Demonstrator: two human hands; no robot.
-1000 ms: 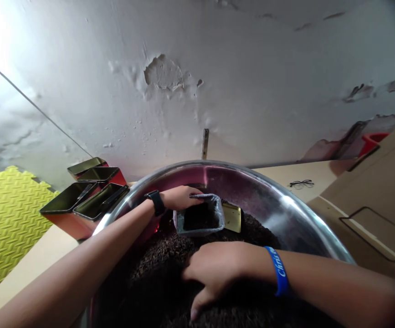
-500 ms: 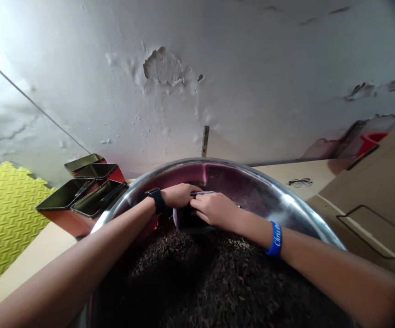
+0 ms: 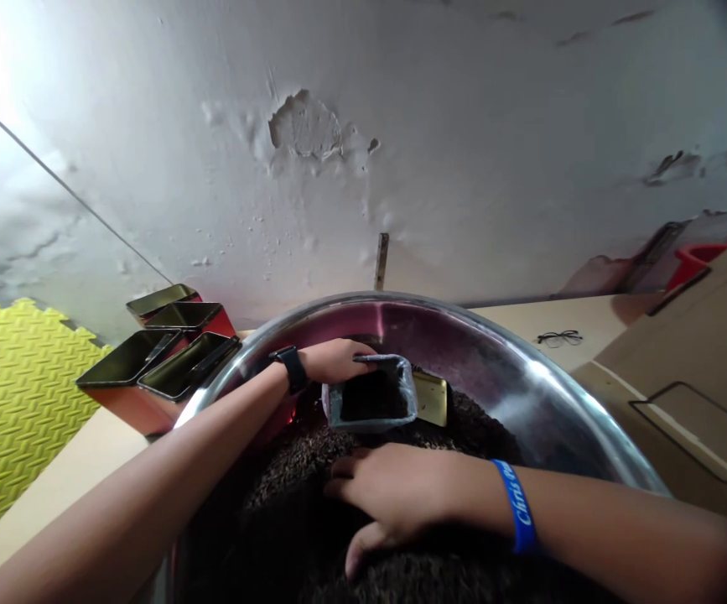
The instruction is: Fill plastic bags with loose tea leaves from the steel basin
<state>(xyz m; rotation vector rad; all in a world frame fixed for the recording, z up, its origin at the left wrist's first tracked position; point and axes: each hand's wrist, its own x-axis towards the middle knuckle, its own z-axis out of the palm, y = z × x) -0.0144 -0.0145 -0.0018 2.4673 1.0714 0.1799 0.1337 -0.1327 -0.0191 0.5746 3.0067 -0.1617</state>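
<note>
- Taking the basin as a clock with twelve toward the wall, my left hand (image 3: pixel 338 361) is just short of twelve, closed on the rim of a lined container (image 3: pixel 406 387), my thumb and fingers pinching its edge at about eleven.
- That container sits inside the metal basin (image 3: pixel 568 387), near twelve, its rectangular mouth up; a greyish liner is folded over its rim and dark stuff lies inside.
- My right hand (image 3: pixel 401 491) is palm down near the clock's centre, at six from the container, loosely open with the thumb apart from the fingers; the fingertips are dark, so I cannot tell whether any loose flakes are in my grasp.
- The dark flakes (image 3: pixel 293 466) spread under my right hand and around the container.
- A gold-coloured tray (image 3: pixel 433 401) lies just beside the container, at its three, partly hidden behind it.
- I have a dark watch (image 3: pixel 290 369) on my left wrist and a blue wristband (image 3: pixel 515 507) with white lettering on my right.
- Outside the basin at ten, four open tins (image 3: pixel 149 408) stand grouped on the counter (image 3: pixel 108 453), near the basin's rim.
- Eyeglasses (image 3: pixel 560 338) lie on the counter toward two, and a cardboard box (image 3: pixel 677 352) is beyond them toward three.
- A yellow mat (image 3: pixel 17 411) shows at nine.
</note>
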